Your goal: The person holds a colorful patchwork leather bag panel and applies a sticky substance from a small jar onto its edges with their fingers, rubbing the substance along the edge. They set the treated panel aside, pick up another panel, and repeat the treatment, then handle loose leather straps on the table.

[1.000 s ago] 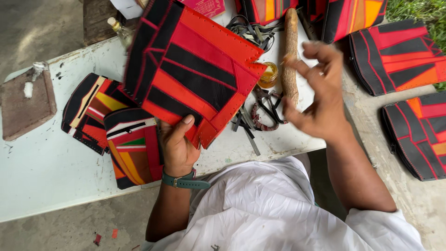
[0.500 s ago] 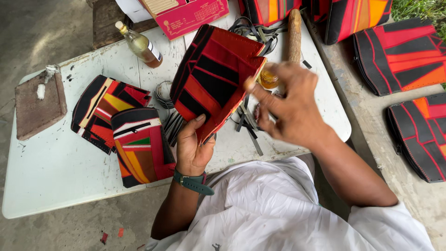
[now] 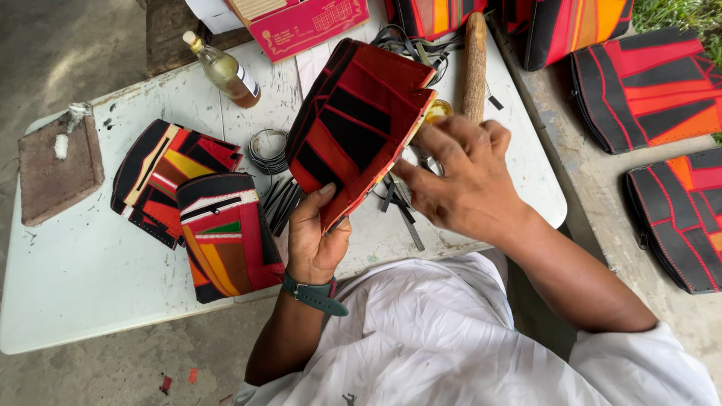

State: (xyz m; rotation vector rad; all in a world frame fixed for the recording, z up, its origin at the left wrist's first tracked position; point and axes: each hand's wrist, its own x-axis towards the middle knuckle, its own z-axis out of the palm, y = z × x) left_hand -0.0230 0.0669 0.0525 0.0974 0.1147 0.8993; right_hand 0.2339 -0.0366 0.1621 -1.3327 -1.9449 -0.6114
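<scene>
My left hand (image 3: pixel 314 234), with a dark green watch at the wrist, grips the lower corner of a red and black patchwork leather piece (image 3: pixel 353 128) and holds it up, folded, above the white table (image 3: pixel 90 271). My right hand (image 3: pixel 460 179) is at the piece's right edge, fingers bent against that edge. Whether it pinches the edge or something small I cannot tell. Under the piece lie dark leather strips (image 3: pixel 282 199) and a coil of black cord (image 3: pixel 267 150).
Two finished multicoloured pouches (image 3: pixel 197 207) lie left of my left hand. A glass bottle (image 3: pixel 224 71), a pink box (image 3: pixel 304 22), a wooden stick (image 3: pixel 475 64) and a brown block (image 3: pixel 56 165) stand on the table. More red-black bags (image 3: pixel 647 83) rest on the bench at right.
The leather piece has been folded and turned more upright. My right hand came down from beside the wooden stick to the piece's right edge.
</scene>
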